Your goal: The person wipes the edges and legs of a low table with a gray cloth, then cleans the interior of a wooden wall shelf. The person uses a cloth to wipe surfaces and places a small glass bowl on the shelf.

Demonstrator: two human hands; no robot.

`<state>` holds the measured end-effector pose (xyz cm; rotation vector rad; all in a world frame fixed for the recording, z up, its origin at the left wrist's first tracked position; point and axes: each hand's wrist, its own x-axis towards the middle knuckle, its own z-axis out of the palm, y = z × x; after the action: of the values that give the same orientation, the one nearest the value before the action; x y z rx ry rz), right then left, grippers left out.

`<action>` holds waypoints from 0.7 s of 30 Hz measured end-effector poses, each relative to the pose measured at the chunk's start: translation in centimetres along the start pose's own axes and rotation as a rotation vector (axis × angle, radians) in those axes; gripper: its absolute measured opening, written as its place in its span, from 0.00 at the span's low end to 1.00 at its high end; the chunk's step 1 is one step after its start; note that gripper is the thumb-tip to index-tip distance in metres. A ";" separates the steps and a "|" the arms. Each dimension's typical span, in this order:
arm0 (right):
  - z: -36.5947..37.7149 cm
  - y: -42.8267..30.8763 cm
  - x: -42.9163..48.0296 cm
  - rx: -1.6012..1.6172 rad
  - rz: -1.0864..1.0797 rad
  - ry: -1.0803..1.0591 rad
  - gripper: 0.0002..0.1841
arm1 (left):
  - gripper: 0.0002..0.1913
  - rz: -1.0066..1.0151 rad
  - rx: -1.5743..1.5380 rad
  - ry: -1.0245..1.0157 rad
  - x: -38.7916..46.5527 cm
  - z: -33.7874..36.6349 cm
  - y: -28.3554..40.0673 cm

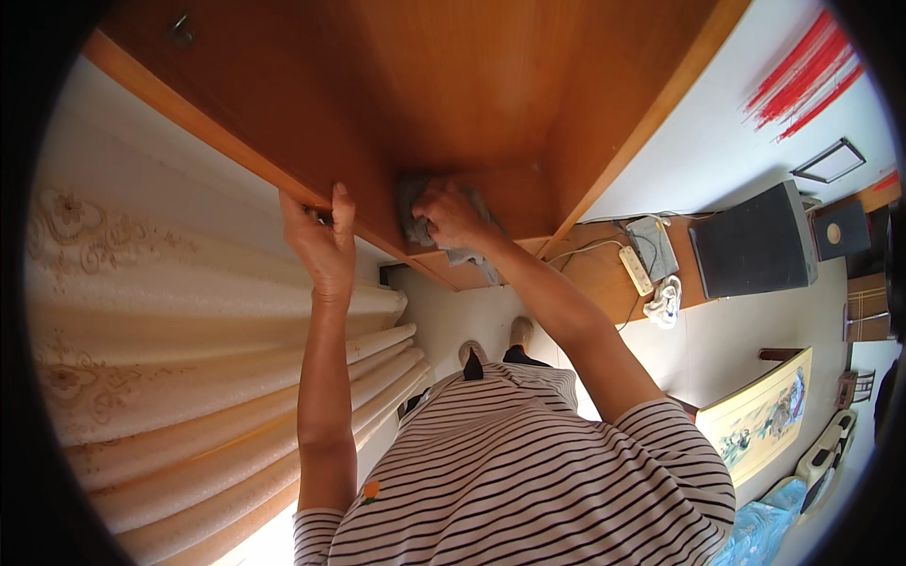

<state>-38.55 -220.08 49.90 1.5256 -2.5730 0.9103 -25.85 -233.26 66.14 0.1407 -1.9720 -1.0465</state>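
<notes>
My right hand (pixel 449 214) is inside a wooden cabinet compartment (pixel 520 205), its fingers closed on a grey cloth (pixel 417 230). The cloth lies bunched against the compartment's bottom board near the left corner, and part of it hangs over the front edge. My left hand (pixel 320 244) grips the cabinet's left side panel (pixel 248 166) at its front edge, with the thumb on the inner face and the other fingers partly hidden behind it.
Long patterned curtains (pixel 212 368) hang at the left. To the right, a low wooden surface (pixel 587 276) bears a power strip (pixel 635 271), a white cloth (pixel 664 302), cables and a dark television (pixel 754 240). A table with a painted top (pixel 757 417) stands at the lower right.
</notes>
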 end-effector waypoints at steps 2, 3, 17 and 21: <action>-1.0 -1.1 -2.4 0.056 -0.049 -0.116 0.16 | 0.18 0.027 0.004 0.011 0.1 0.2 -0.1; -1.4 -2.0 -3.7 0.078 -0.038 -0.200 0.16 | 0.18 0.023 -0.003 0.013 0.2 0.2 0.0; -3.5 -2.5 -2.9 -0.111 0.011 0.305 0.23 | 0.16 -0.046 0.009 0.014 0.1 -0.2 1.3; 0.4 -1.1 -0.1 0.373 0.336 0.049 0.25 | 0.16 -0.031 0.025 0.008 0.3 -0.3 0.9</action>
<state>-37.48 -220.56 50.06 1.1172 -2.7905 1.5133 -25.53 -233.04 67.05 0.1886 -1.9821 -1.0398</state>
